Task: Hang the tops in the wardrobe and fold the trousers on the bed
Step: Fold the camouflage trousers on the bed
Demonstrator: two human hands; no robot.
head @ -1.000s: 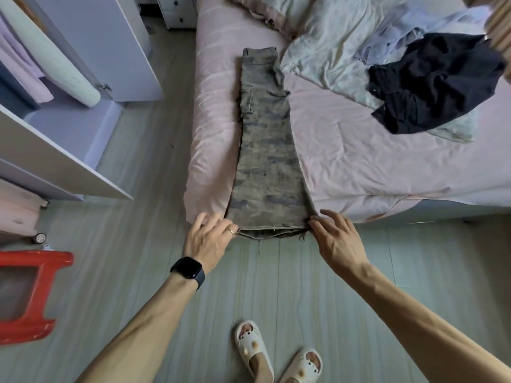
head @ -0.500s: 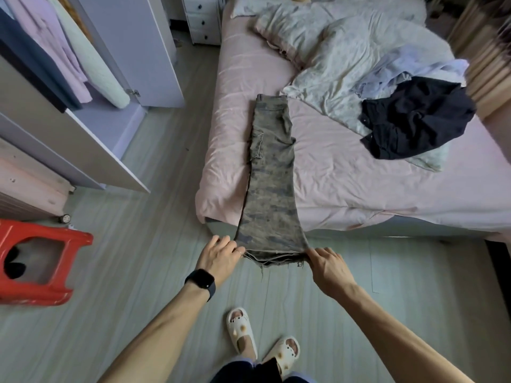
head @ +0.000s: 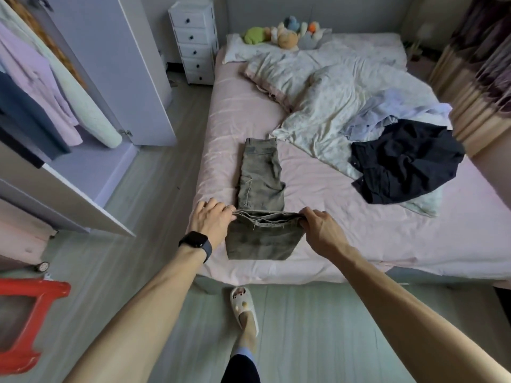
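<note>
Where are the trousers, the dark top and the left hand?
trousers (head: 260,178): head view, flat part beyond the fold.
dark top (head: 406,161): head view, crumpled middle.
left hand (head: 211,221): head view, back of the hand.

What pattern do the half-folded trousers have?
The long fabric trousers show faded olive camouflage; head view.

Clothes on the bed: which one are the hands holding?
The olive camouflage trousers, pinched at the hem by the left hand and right hand. The black garment and pale blue shirt lie crumpled and untouched farther right.

Black smartwatch (head: 197,242), ring (head: 231,208), cream slipper (head: 243,306)
</note>
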